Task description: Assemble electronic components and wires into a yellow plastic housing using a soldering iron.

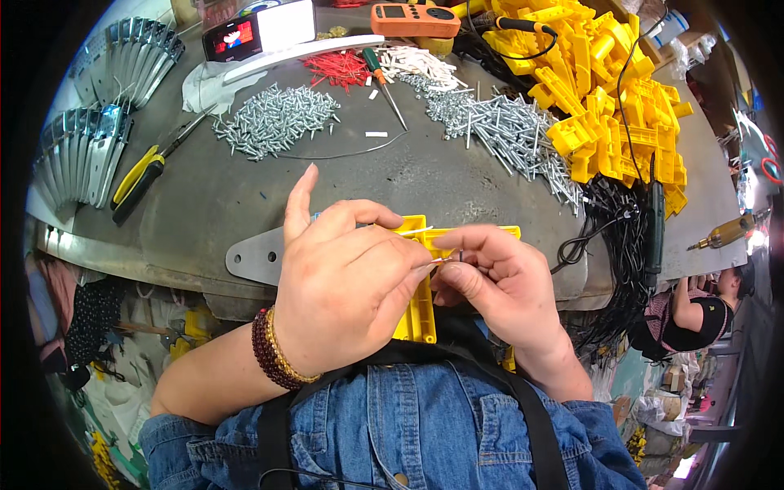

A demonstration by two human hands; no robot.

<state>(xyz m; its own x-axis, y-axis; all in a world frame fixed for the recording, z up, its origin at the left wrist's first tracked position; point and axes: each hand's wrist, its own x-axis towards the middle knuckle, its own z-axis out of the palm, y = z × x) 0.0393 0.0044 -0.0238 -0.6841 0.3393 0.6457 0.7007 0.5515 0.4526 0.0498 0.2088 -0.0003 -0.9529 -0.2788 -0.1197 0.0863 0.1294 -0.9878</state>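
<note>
Close in front of me, my left hand (351,273) is closed in a pinch, its index finger and thumb meeting the tips of the other hand; the little finger is raised. My right hand (506,286) pinches there too, with thumb and fingers pressed together. Something thin, small and shiny shows between the fingertips, too small to name. A thin white strand (418,231) shows beside the left fingers. Beneath both hands lies a yellow plastic housing (420,314) at the table edge, partly covered by them. A grey metal plate with holes (251,258) lies left of the left hand.
Short screws (278,118) and long screws (514,131) lie in heaps. Beyond are a green-handled screwdriver (384,82), red pieces (339,69) and an orange meter (415,20). Pliers (151,175) lie left; yellow parts (608,98) and black cables (616,245) right. Another person (690,314) sits far right.
</note>
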